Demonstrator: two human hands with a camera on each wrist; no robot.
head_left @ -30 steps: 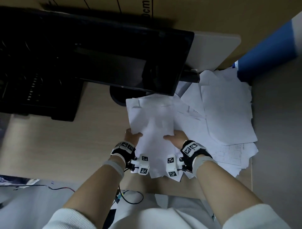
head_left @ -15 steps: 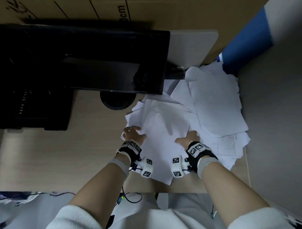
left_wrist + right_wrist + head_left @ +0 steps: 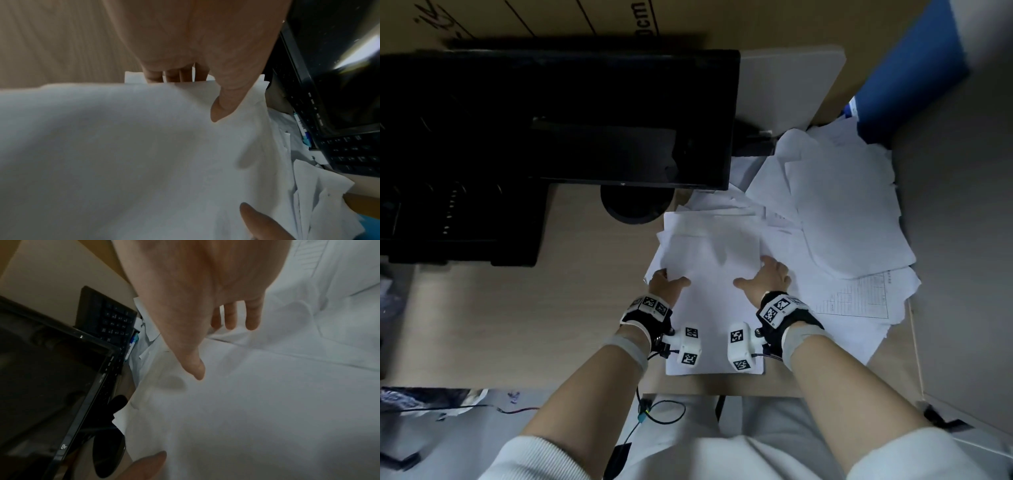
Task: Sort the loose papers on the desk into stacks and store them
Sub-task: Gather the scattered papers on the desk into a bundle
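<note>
Between my two hands on the bench (image 3: 524, 329) lies the gathered stack of papers (image 3: 714, 270), long axis running near to far, my left hand (image 3: 666, 284) pinching its left edge, my right hand (image 3: 765, 279) resting open at its right.

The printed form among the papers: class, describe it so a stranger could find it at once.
Start at the black monitor, then go to the paper pile on its right. The printed form lies at the pile's near edge, just beyond the right hand. It alone shows a ruled table; its neighbours look blank.
</note>
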